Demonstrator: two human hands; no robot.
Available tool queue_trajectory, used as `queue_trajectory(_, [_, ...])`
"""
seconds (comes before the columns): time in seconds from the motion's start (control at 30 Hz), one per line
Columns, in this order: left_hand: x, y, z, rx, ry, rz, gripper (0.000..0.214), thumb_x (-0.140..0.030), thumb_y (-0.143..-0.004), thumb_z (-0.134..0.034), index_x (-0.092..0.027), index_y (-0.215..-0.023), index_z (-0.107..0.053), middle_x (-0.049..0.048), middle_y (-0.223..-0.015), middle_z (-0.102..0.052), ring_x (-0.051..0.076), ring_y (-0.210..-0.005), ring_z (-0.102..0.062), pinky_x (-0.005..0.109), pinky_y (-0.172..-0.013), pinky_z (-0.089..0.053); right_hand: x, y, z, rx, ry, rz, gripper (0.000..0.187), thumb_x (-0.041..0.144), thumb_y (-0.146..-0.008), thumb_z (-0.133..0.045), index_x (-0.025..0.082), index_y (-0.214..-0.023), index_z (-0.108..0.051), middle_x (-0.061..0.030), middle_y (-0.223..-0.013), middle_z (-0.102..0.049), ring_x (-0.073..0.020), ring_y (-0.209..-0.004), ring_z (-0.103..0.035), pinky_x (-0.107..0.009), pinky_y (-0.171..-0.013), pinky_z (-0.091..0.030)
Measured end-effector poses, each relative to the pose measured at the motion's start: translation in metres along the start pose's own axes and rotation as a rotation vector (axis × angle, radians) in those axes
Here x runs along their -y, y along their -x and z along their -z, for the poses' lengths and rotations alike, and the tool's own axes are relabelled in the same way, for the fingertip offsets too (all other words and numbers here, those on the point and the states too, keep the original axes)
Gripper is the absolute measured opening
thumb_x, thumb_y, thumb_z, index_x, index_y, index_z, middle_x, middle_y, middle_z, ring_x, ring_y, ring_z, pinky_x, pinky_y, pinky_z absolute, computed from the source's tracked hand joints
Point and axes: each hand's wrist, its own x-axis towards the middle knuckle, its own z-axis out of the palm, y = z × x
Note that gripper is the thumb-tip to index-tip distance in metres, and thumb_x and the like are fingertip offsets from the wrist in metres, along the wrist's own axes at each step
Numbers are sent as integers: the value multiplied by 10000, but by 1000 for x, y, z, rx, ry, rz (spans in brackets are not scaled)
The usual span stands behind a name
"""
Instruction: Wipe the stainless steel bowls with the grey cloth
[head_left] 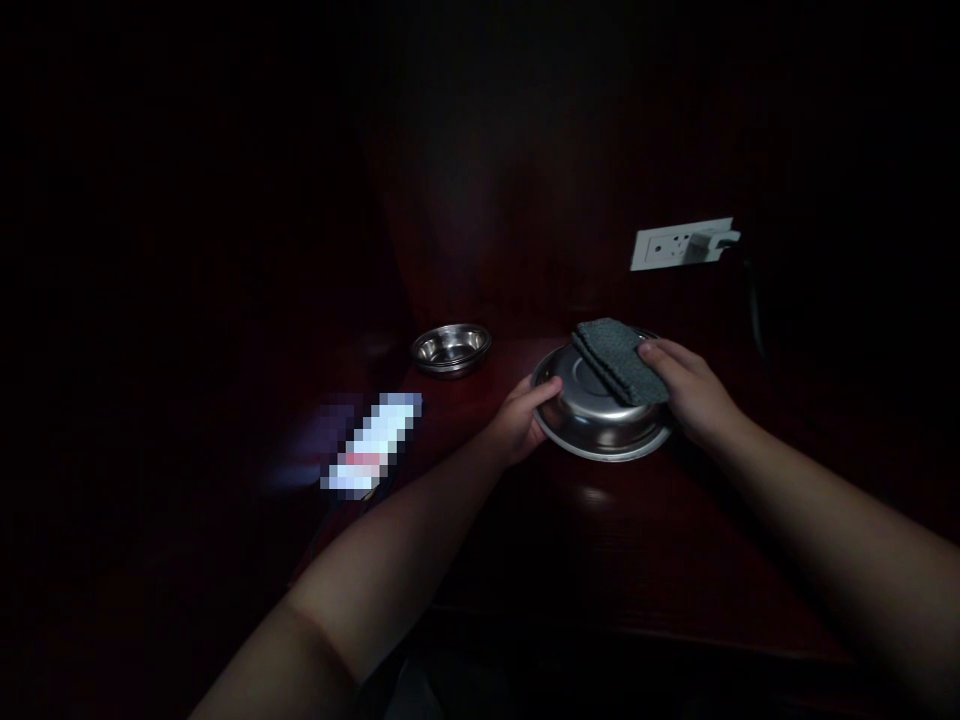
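Note:
A shiny metal plate [600,437], its underside turned up toward me, is held above the dark red table. My left hand [521,420] grips its left rim, thumb on the upturned bottom and fingers beneath. Folded grey-green cloth [619,360] lies against the plate's bottom on the right side. My right hand [690,385] is closed on the cloth's right end, with the thumb on top; its other fingers are mostly hidden behind the cloth and plate.
Stacked metal dishes [451,350] stand at the back left of the table [585,540]. A lit phone-like screen [373,445], blurred out, is at the left. On the back wall a white socket [682,245] holds a plug with a cord hanging down. The surroundings are very dark.

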Motion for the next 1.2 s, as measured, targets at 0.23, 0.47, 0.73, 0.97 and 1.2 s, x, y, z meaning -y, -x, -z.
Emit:
queue_trajectory(0.23, [-1, -3, 3, -18, -7, -10, 290, -184, -766, -612, -128, -1050, -596, 100, -916, -697, 197, -830, -675, 364, -884, -486, 1, 1, -1, 21, 66, 32, 357, 597, -709, -573, 269, -832, -643, -24, -827, -661, -253, -802, -603, -377, -688, -480])
queue_trajectory(0.47, [1, -3, 3, -22, -13, -17, 279, -191, -764, -613, -122, -1035, -598, 95, -884, -700, 188, -781, -677, 349, -845, -505, 7, 3, -1, 19, 104, 9, 354, 583, -723, -560, 262, -851, -638, -25, -858, -658, -251, -827, -605, -384, -715, -478])
queue_trajectory(0.73, [0, -2, 3, -32, -28, -13, 269, -201, -767, -609, -122, -1024, -609, 99, -884, -701, 204, -834, -672, 364, -873, -489, 5, 2, -1, 31, 105, 42, 332, 580, -733, -556, 272, -826, -636, -22, -842, -659, -255, -821, -602, -394, -730, -475])
queue_trajectory(0.97, [1, -4, 4, -30, -36, -7, 285, -208, -769, -606, -124, -1041, -601, 99, -885, -698, 200, -802, -673, 362, -851, -497, 9, 3, -1, 23, 124, 25, 311, 555, -740, -560, 260, -811, -628, -30, -844, -652, -259, -825, -596, -400, -750, -461])
queue_trajectory(1.2, [1, -3, 5, -20, -32, -8, 283, -213, -770, -607, -123, -1038, -600, 97, -877, -701, 195, -795, -674, 351, -851, -499, 9, 4, -1, 40, 115, 20, 314, 563, -746, -552, 266, -823, -621, -26, -860, -642, -254, -843, -589, -389, -761, -453])
